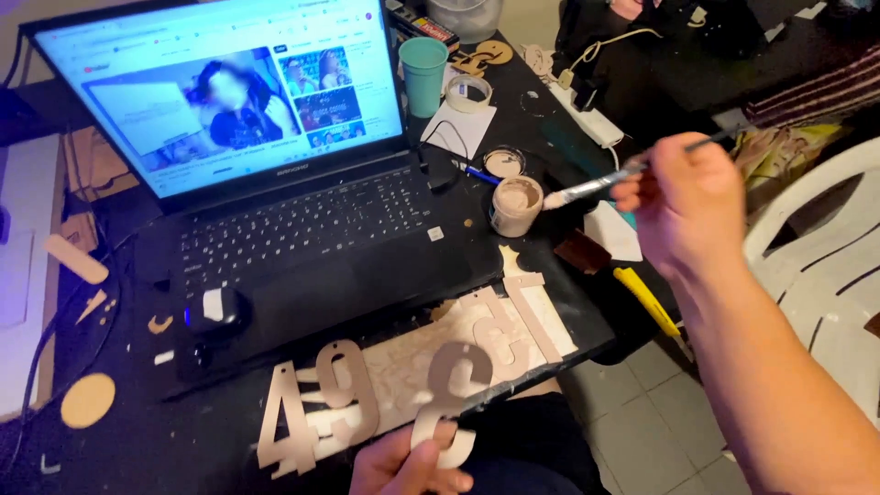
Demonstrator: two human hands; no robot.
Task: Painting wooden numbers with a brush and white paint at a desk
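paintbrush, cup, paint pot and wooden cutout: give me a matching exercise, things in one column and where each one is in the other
Things:
1. paintbrush
2. teal cup
3. small paint pot
4. curved wooden cutout

Places:
A. behind the laptop's right corner
B. in the left hand at the near table edge
C. in the right hand, bristles over the pot
D. open, right of the laptop keyboard

Pairs: 1-C, 2-A, 3-D, 4-B
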